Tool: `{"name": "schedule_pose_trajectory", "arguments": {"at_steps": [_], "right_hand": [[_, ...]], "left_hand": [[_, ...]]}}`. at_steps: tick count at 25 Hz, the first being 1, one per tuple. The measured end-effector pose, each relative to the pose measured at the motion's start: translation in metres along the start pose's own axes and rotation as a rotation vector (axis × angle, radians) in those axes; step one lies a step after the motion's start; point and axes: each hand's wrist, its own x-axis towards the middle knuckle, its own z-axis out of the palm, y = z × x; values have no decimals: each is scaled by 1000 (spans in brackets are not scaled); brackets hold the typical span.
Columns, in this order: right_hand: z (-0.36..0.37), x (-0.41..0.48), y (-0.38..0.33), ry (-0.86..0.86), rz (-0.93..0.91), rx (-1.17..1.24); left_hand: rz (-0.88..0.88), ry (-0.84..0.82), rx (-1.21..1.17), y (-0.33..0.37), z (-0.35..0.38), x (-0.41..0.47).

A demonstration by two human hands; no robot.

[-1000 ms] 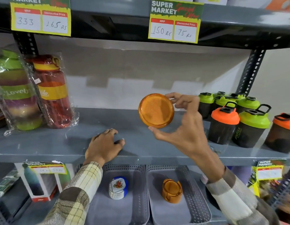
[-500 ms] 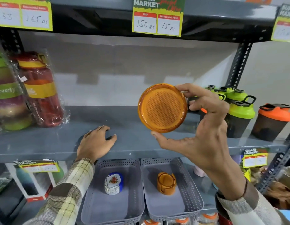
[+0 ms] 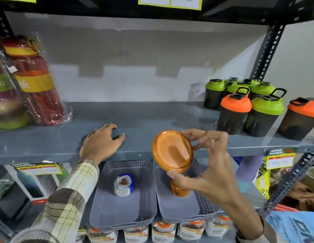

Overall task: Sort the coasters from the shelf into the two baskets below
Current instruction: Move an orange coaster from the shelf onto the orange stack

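My right hand [image 3: 208, 165] pinches a round orange coaster [image 3: 172, 151] by its rim, tilted, in front of the shelf edge and above the right grey basket [image 3: 203, 210]. In that basket stands an orange coaster holder [image 3: 179, 191], partly hidden by my thumb. The left grey basket [image 3: 107, 216] holds a stack of white-and-blue coasters [image 3: 124, 184] with a red flower print. My left hand [image 3: 100, 143] rests flat on the grey shelf [image 3: 47, 142], fingers spread, holding nothing.
Wrapped red and green bottles [image 3: 32, 81] stand at the shelf's left. Black shakers with green and orange lids [image 3: 249, 106] crowd its right. Jars [image 3: 165, 232] sit below the baskets, boxes lower left, a perforated upright [image 3: 270, 48] at right.
My right hand has lowered the orange coaster from above the shelf to below its front edge, over the right basket. The view has tilted down. My left hand stayed on the shelf.
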Motion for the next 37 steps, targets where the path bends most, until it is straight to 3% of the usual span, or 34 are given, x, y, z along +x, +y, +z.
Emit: {"name": "schedule_pose_trajectory", "arguments": {"at_steps": [6,15,27,37], "right_hand": [[37,-67,75,-180,399,125],[95,-136,255,-185,991,-205],[106,-117,304,-217,1083,-327],[112,-123,303,-299,996,-406]], "left_hand": [[-14,8,18,2,1,1],[-23,20,11,-1,4,7],[-9,51,-7,-4,7,10],[-35,47,-2,-2,7,9]]}}
